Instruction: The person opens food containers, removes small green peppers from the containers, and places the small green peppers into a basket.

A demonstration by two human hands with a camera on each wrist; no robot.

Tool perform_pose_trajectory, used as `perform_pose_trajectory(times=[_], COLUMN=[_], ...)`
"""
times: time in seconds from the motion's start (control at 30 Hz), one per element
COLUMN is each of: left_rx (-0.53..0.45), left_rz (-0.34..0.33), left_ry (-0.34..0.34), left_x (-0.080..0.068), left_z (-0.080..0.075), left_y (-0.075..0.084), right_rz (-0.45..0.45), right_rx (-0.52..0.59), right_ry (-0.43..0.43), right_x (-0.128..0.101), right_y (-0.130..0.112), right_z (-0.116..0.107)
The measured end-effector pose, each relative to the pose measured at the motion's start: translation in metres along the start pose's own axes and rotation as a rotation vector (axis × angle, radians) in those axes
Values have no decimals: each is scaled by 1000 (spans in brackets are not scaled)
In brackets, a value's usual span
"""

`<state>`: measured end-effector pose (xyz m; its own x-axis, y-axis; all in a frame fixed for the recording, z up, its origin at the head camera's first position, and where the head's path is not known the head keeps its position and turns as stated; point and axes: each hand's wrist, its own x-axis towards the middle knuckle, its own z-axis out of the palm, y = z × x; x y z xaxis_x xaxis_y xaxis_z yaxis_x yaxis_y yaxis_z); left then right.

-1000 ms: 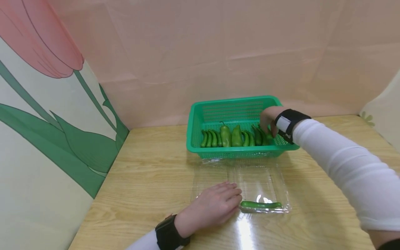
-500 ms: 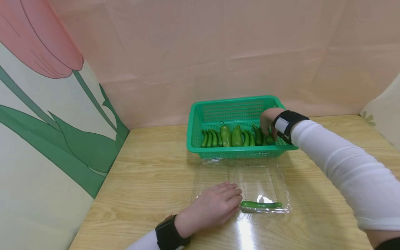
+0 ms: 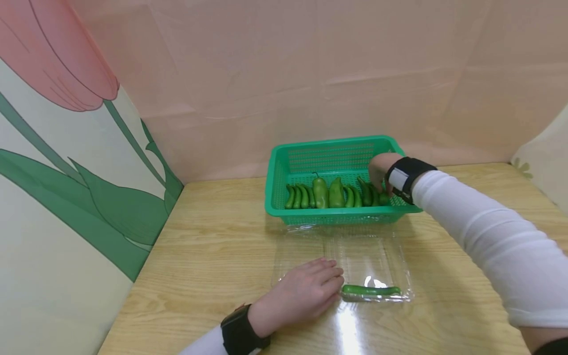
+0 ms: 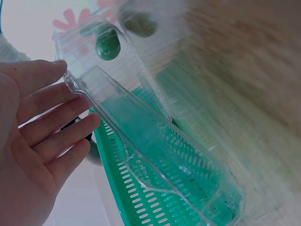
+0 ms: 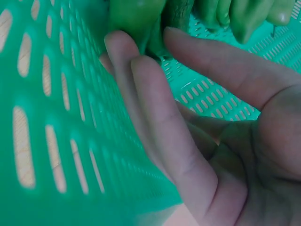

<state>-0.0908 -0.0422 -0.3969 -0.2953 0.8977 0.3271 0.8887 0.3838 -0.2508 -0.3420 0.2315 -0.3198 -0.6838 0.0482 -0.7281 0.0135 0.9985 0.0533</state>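
My left hand (image 3: 306, 288) lies over the near side of a clear plastic clamshell box (image 3: 361, 256). In the left wrist view its fingers are extended, with the thumb tip at the box's edge. One long green chili pepper (image 3: 372, 291) lies along the box's near right side. My right hand (image 3: 382, 168) reaches down into the right end of a green plastic basket (image 3: 328, 212). In the right wrist view, its thumb and long, fairly straight fingers stand apart right at a broad green pepper (image 5: 136, 19), beside a darker, thinner one (image 5: 178, 15).
Several green peppers stand in a row in the basket, thin ones (image 3: 297, 197) at the left and two wider ones (image 3: 320, 193) in the middle. The basket sits on the wooden table (image 3: 213, 236), against a pink backdrop (image 3: 230, 88). A flower-patterned panel (image 3: 66, 197) borders the left.
My right hand has shifted slightly left and lower within the basket's right end. My left hand, the box and the chili pepper in it stay put.
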Motion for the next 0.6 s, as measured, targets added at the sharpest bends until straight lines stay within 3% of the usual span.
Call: perform_pose_trajectory(times=[0.3, 0.6], left_rx=[-22, -12], left_rz=[-12, 0], left_ry=[-5, -7], left_x=[1, 1], left_z=[2, -1], left_y=[0, 0], right_rz=[25, 19], right_rx=[-100, -30], right_ry=[-11, -29], right_x=[4, 0], right_y=[2, 2], right_z=[-2, 2])
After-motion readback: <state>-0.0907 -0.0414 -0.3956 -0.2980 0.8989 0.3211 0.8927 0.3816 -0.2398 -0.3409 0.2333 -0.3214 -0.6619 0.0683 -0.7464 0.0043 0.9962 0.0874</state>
